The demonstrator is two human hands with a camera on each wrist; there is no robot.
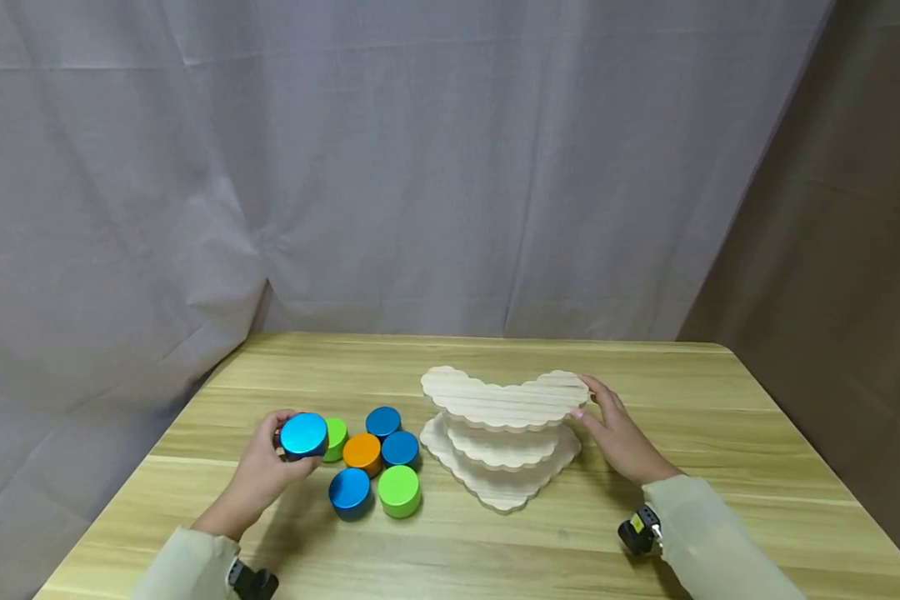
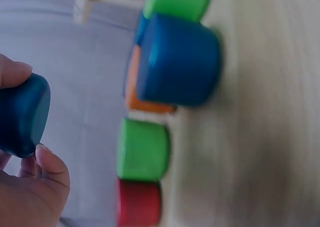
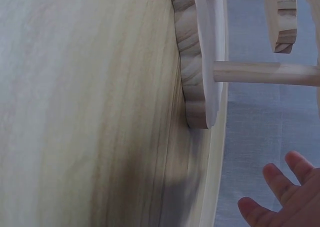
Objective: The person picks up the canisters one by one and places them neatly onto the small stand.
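Note:
My left hand (image 1: pixel 258 471) pinches a shiny blue round block (image 1: pixel 304 435) between thumb and fingers, raised off the table. In the left wrist view, that held block (image 2: pixel 22 117) shows tilted at the left edge. At the right, my right hand (image 1: pixel 622 437) holds the right end of the top tier of a pale wooden tiered stand (image 1: pixel 504 400), thumb in front and a finger behind. Its other fingers (image 3: pixel 280 184) spread free in the right wrist view. The stand has three scalloped tiers joined by round posts (image 3: pixel 265 72).
Between left hand and stand sit blue blocks (image 1: pixel 350 493), green blocks (image 1: pixel 400 490) and an orange block (image 1: pixel 363 453), close together. A red block (image 2: pixel 139 203) shows beside a green one in the left wrist view. A grey curtain (image 1: pixel 420 167) hangs behind the wooden table (image 1: pixel 510 558).

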